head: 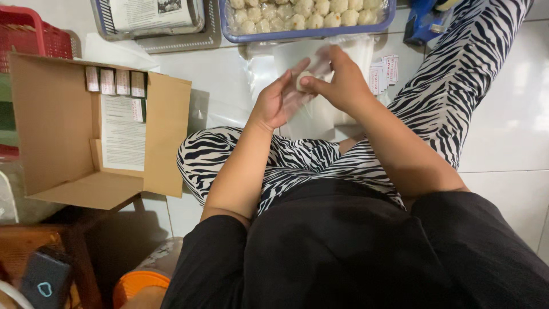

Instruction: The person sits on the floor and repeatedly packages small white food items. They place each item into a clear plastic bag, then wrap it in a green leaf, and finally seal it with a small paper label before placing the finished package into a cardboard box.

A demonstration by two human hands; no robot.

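- Seated on a white tiled floor point(503, 114), a person works at upper centre of the frame, seemingly mid-way through slipping a pale round ball point(302, 79) into a clear plastic bag point(320, 109).
- The left hand point(277, 100) is spread flat against the bag; the right hand point(337, 83) pinches the ball between thumb and fingertips.
- Seating it likely calls for a held-open bag mouth.
- The ball looks small, smooth and off-white, matching those in the blue tray point(309, 35) above.
- An open cardboard box point(57, 126) sits at left.

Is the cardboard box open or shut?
Open: the box has its flaps spread wide, and paper sheets and small labels show inside.
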